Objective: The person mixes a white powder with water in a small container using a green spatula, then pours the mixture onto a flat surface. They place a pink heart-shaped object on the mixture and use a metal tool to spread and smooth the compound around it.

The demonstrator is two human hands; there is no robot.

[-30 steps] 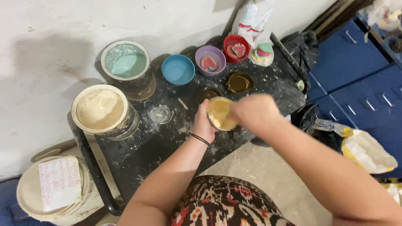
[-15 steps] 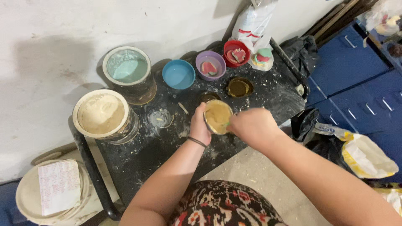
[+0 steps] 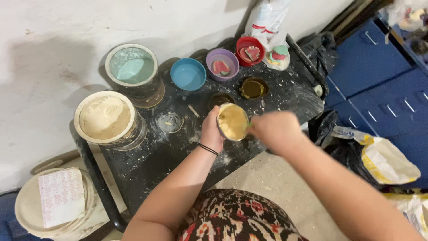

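My left hand (image 3: 211, 131) grips the side of a small cup (image 3: 232, 122) filled with thick yellow-tan paste, holding it just above the black, powder-stained table (image 3: 147, 160). My right hand (image 3: 275, 131) is closed beside the cup's right rim, around a thin tool whose tip reaches into the paste; the tool itself is almost hidden. A black band circles my left wrist.
On the table stand a large tin of tan powder (image 3: 106, 118), a tin of pale green paint (image 3: 132, 69), blue bowl (image 3: 188, 74), purple bowl (image 3: 222, 64), red bowl (image 3: 249, 50) and two small dark jars (image 3: 254, 88). A white lidded bucket (image 3: 53, 201) sits lower left, blue drawers (image 3: 383, 89) right.
My right hand has moved from over the cup to its right side, uncovering the paste. The cup and left hand stayed nearly in place.
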